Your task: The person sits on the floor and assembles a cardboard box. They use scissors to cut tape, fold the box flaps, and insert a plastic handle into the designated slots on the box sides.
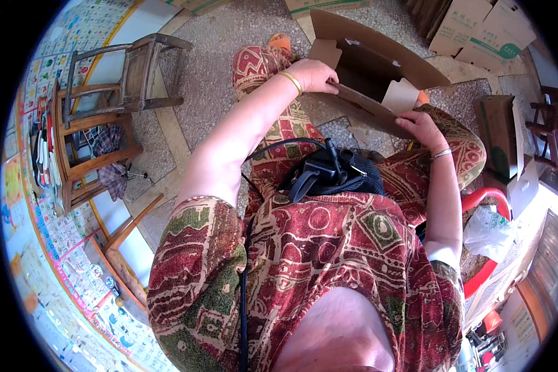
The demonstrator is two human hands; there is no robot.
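An open brown cardboard box [364, 105] sits in front of me between my knees. Its far flap stands up and its lighter end flaps fold outward. My left hand [314, 77] grips the left end of the near edge, fingers curled over it. At the right end of the same edge, my right hand [423, 128] has thumb and fingers closed on the cardboard. The box's dark inside shows no contents that I can make out.
Flattened cardboard boxes [487, 31] stand at the far right, and another open carton [499, 133] is beside my right knee. Wooden chairs [146, 71] are at the left. A red stool [485, 193] with a white plastic bag [488, 232] is near my right arm. A black pouch [335, 173] rests at my waist.
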